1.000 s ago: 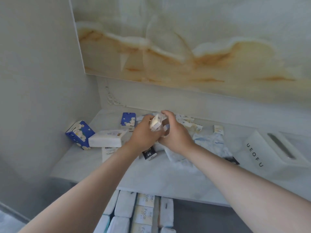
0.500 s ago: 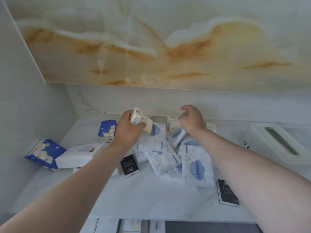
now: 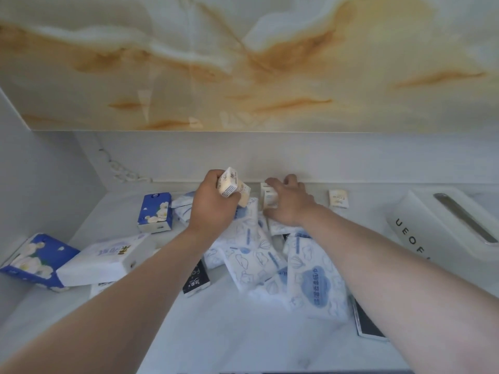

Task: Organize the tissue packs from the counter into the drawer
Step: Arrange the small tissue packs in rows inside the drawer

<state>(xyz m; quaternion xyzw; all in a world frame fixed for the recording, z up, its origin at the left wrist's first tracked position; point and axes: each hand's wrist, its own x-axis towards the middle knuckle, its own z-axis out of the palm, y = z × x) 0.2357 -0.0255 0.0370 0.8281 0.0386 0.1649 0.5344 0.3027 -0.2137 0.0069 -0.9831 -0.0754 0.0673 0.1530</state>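
My left hand (image 3: 212, 205) is raised above the counter and grips small cream tissue packs (image 3: 231, 184). My right hand (image 3: 287, 202) reaches to the back of the counter and closes around another small cream pack (image 3: 268, 197) that stands there. A further cream pack (image 3: 338, 198) lies to the right by the back wall. Below my hands a heap of white packs with blue print (image 3: 270, 257) covers the middle of the pale marble counter (image 3: 237, 333). The drawer is out of view.
Two blue flowered tissue boxes (image 3: 155, 212) (image 3: 35, 261) and a white soft pack (image 3: 108, 259) lie at the left. Small black packs (image 3: 197, 279) (image 3: 368, 323) lie near the heap. A white tissue-box holder (image 3: 445, 225) stands at the right. A grey wall closes the left side.
The view has tilted up, so the drawer has dropped out of sight. My right hand has moved back and down onto a cream pack by the wall. My left hand still holds its packs.
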